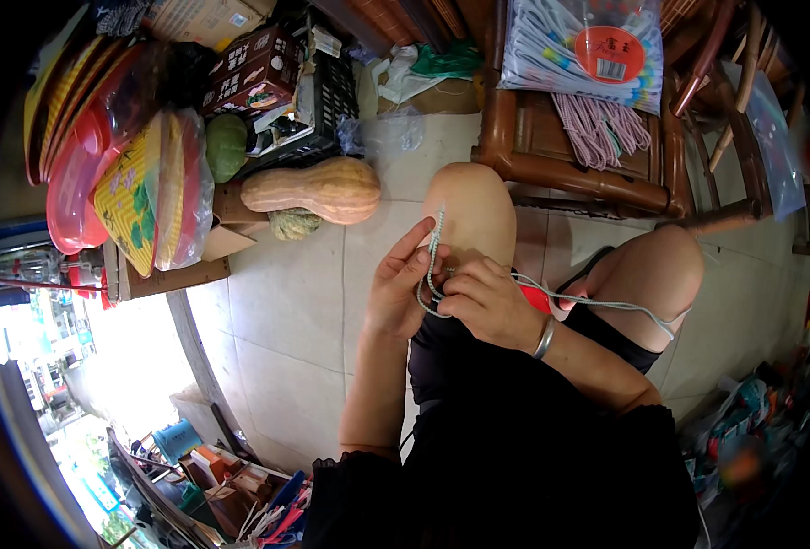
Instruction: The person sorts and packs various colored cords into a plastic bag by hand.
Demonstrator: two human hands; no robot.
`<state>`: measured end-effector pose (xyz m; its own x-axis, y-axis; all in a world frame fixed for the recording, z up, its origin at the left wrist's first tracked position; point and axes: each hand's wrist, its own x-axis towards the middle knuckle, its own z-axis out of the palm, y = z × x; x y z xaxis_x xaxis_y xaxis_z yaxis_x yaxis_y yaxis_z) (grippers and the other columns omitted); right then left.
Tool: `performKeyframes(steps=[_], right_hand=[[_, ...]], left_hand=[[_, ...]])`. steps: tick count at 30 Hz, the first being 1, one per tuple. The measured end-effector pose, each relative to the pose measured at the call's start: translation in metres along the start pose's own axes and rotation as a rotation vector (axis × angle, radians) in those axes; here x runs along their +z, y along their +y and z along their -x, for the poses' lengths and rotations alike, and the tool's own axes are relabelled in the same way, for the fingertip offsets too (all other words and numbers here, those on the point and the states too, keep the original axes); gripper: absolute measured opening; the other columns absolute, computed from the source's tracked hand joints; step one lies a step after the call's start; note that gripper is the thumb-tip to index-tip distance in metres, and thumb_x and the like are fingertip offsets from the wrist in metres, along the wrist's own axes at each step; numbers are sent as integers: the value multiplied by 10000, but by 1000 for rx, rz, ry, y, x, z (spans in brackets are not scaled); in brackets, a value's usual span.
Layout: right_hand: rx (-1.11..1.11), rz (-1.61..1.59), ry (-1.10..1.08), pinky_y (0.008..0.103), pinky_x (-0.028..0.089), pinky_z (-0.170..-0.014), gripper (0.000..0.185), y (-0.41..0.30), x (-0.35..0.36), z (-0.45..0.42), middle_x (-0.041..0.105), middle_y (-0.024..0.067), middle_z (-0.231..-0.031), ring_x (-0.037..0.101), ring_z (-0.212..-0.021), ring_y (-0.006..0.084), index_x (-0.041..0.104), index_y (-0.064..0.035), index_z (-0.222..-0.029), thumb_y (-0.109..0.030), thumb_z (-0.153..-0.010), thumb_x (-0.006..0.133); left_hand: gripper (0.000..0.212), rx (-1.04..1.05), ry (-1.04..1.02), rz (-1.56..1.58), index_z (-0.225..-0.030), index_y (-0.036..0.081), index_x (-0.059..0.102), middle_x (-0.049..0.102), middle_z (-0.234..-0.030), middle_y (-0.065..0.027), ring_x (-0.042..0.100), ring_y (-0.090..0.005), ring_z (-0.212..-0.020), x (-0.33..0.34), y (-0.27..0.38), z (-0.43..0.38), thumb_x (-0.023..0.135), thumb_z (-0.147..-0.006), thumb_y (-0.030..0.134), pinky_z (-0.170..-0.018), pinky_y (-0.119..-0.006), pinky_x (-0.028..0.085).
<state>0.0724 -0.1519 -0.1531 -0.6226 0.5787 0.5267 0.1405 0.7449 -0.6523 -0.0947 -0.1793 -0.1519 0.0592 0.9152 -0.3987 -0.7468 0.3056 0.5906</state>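
A thin pale-green braided cord (594,300) runs between my hands and trails right across the other knee. My left hand (405,281) pinches a doubled stretch of it upright between thumb and fingers, above one bare knee. Below the fingers the cord hangs in a loop. My right hand (489,302), with a silver bangle (546,337) at the wrist, is closed on the cord just beside the loop. A bundle of pink-white cords (600,130) lies on a bamboo chair seat (525,130), partly under a clear plastic bag of white cords (570,51).
Left of my knees, a long tan squash (312,191) lies by a green gourd (226,147), a black crate (333,89) and cardboard boxes. Yellow woven and pink plastic wares (79,192) are stacked further left. Mixed items are piled at lower right.
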Motion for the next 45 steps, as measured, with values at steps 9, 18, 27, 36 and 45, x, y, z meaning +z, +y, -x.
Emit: performKeyframes(steps=[9,18,27,36,45], right_hand=[[-13,53,-77,322,411,-727,135,2,-4,3,536,2,-826,500,-803,197,575,-126,-816,-45,-708,584],[319,-312,142,383,408,-841,461,-9,-13,-15,532,145,-1005,511,-957,302,480,-43,-1071,-167,-694,715],[548,-641,-238,390,443,-656,212,-15,-24,-29,593,148,-737,603,-748,288,548,-41,-978,-232,-889,534],[755,-521,-319,307,473,-703,203,12,-151,57,623,107,-805,606,-755,203,573,-3,-923,-184,-938,482],[1138,-540,-122,226,425,-620,331,21,-260,124,562,2,-712,508,-654,73,551,-27,-795,-314,-948,492]], left_hand=[[376,86,25,24,-1291,-30,425,627,-965,-128,636,-194,-816,10,5,0,481,-932,67,-778,-344,543],[358,219,-2,32,-1282,-23,433,628,-954,-123,634,-182,-822,23,14,2,460,-930,36,-842,-394,522],[448,517,-89,-50,-1337,15,360,586,-920,-63,487,-63,-648,51,72,-4,500,-914,49,-571,-202,406],[359,832,259,-283,-1200,54,451,566,-947,-70,481,-71,-694,-113,217,18,522,-862,-41,-513,-167,356],[289,843,696,-410,-1091,47,502,573,-885,-50,457,-59,-633,-263,269,80,534,-820,-47,-495,-162,344]])
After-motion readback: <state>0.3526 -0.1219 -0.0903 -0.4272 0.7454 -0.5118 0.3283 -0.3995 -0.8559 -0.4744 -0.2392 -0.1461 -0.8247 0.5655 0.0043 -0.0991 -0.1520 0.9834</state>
